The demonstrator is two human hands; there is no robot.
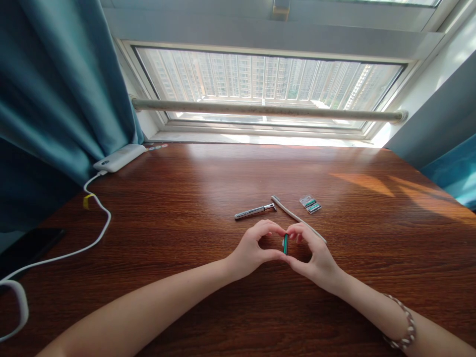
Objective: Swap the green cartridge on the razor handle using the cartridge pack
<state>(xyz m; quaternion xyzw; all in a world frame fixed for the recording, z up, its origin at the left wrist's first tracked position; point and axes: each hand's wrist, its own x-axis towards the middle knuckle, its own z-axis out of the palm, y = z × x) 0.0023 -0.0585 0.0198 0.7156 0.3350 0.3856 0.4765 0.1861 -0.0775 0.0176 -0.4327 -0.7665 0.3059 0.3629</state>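
Over the worktop (pixel 167 198), left hand (pixel 250 250) and right hand (pixel 322 255) pinch one green cartridge (pixel 285 244) endwise between fingers, probably for steadiness.

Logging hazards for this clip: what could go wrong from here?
1. The green-and-black cartridge is pinched only at its ends by the left hand and right hand; that light grip could let it slip onto the table.
2. It resembles the pieces in the clear case near a razor; if bladed, it might nick a fingertip.
3. The slim white stick runs close by the right hand, so might get knocked.
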